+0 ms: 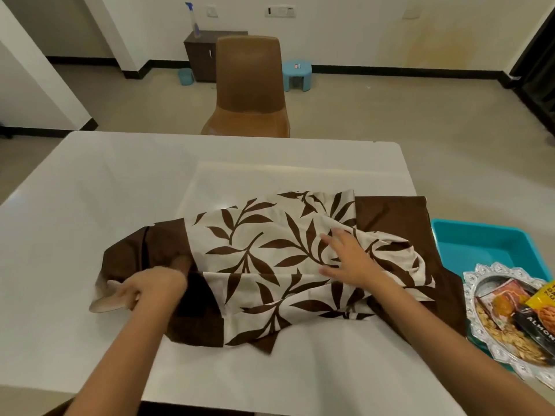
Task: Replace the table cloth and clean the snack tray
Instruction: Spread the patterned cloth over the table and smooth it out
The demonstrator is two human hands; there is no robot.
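A brown and cream leaf-patterned table cloth (264, 259) lies bunched and partly folded on the white table (105, 181). My left hand (150, 286) grips the cloth's left end, fingers curled round a fold of it. My right hand (348, 259) lies flat on the cloth's right part with fingers spread. A silver ornate snack tray (480, 283) stands at the right edge and holds snack packets (537, 322) and loose nuts. It rests partly on a teal plastic tub (486, 244).
A plain white sheet (270, 178) covers the table under the patterned cloth. A brown chair (249, 88) stands behind the far table edge. Beyond it are a dark cabinet (198, 52) with a spray bottle (193, 19) and a small blue stool (295, 75).
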